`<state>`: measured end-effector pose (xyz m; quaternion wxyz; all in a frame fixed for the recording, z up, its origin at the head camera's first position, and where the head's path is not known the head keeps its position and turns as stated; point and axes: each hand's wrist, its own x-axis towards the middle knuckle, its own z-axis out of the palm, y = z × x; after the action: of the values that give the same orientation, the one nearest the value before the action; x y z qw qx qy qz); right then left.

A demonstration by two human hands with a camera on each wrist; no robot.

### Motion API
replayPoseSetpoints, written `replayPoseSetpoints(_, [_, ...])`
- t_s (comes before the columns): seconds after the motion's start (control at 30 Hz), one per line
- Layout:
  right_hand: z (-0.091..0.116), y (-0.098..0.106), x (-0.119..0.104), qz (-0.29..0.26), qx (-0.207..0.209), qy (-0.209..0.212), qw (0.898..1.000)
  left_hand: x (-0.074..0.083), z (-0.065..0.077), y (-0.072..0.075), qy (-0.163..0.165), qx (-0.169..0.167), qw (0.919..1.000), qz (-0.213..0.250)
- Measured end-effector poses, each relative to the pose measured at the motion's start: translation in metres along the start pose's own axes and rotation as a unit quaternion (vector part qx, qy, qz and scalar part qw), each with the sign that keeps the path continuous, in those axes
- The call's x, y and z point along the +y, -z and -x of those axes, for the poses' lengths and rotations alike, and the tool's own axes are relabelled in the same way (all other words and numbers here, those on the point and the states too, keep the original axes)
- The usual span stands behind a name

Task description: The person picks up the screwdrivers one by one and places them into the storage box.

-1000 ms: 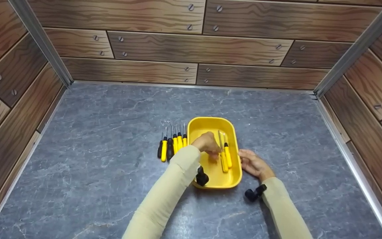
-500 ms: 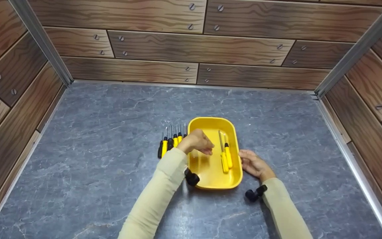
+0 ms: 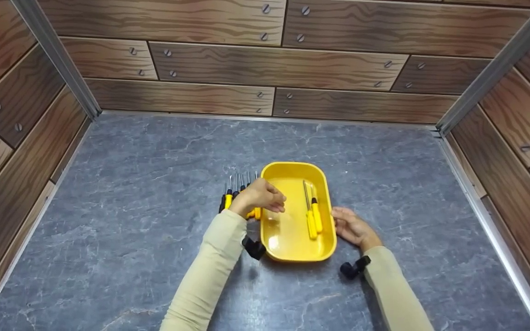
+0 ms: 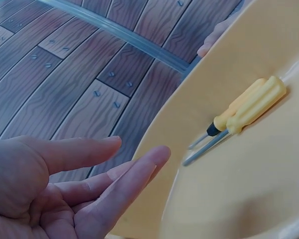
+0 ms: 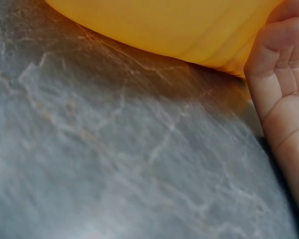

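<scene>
My left hand (image 3: 260, 195) hovers over the left side of a yellow plastic bin (image 3: 288, 241). In the left wrist view its thumb and fingers (image 4: 97, 152) stand apart with nothing between them. Two screwdrivers lie side by side along the bin's right wall: one has a plain yellow handle (image 3: 311, 226), the other a yellow handle with a black collar (image 3: 316, 217). Outside the right wall, my right hand (image 3: 352, 227) touches the bin with loosely bent fingers. A row of several screwdrivers (image 3: 228, 198) lies left of the bin, partly hidden behind my left hand.
Grey marbled tabletop (image 3: 154, 184) surrounds the bin. Wood-patterned panels (image 3: 228, 66) wall in the back and both sides, with metal strips at the corners. A black wrist camera (image 3: 254, 248) on my left sleeve overlaps the bin's near left edge.
My left hand has drawn back leftward from beside the two screwdrivers in the bin, now covering more of the outside row. The right hand, bin and both screwdrivers inside stay put.
</scene>
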<state>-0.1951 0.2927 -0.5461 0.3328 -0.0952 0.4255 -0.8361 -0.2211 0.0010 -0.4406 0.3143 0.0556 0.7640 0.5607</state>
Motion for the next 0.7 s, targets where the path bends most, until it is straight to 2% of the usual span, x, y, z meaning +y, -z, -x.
replayPoseSetpoints(0.37, [0.001,-0.001,0.001,0.001,-0.010,0.006,1.000,-0.004,0.005,0.005,-0.025,0.005,0.9997,0.007])
replayPoseSetpoints(0.5, [0.000,-0.001,0.001,-0.004,-0.007,0.003,1.000,-0.007,0.008,0.009,-0.031,0.021,0.9991,0.017])
replayPoseSetpoints(0.7, [0.001,0.000,0.000,-0.005,-0.002,0.002,1.000,-0.012,0.013,0.015,-0.028,0.046,0.9970,0.056])
